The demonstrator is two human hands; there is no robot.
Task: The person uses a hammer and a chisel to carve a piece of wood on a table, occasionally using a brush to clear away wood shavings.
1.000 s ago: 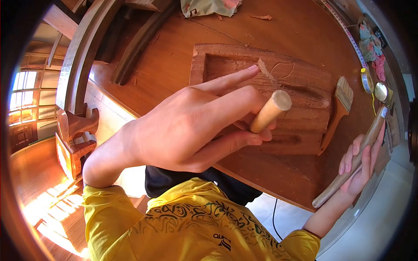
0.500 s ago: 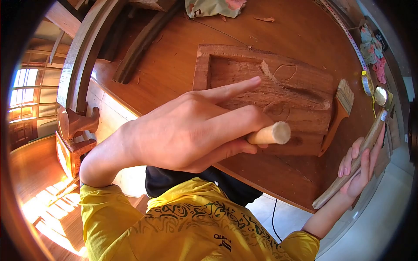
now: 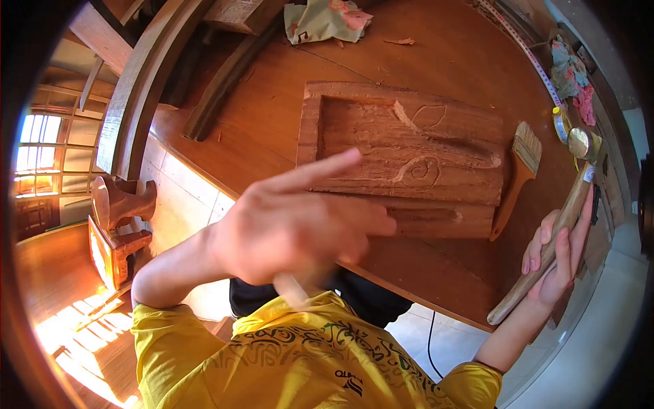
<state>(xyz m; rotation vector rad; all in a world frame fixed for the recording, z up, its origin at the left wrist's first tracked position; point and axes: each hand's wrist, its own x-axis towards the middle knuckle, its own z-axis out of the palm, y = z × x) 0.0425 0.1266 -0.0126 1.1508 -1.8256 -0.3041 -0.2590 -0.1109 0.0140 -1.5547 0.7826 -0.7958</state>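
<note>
My left hand [image 3: 286, 228] is over the near-left edge of a carved wooden board [image 3: 409, 146], its index finger stretched out and its other fingers curled and blurred. A pale round wooden tool handle [image 3: 293, 292] sticks out below them; the tool's working end is hidden. The reddish-brown board has a recessed area with a raised stem, a leaf outline and a spiral. At the right, my right hand [image 3: 555, 262] is closed around the wooden handle of a hammer [image 3: 572, 211]. Its metal head points away from me.
A flat brush [image 3: 521, 174] lies against the board's right end. Beyond are a tape measure [image 3: 560, 123], crumpled cloths [image 3: 327, 20] and a curled shaving [image 3: 400, 41]. Dark wooden pieces [image 3: 231, 82] lie at the table's left. The table's near edge [image 3: 436, 300] runs close to my body.
My left hand has moved left and toward me, and the tool handle has swung to point down toward my shirt. More of the board's carving shows. My right hand still holds the hammer.
</note>
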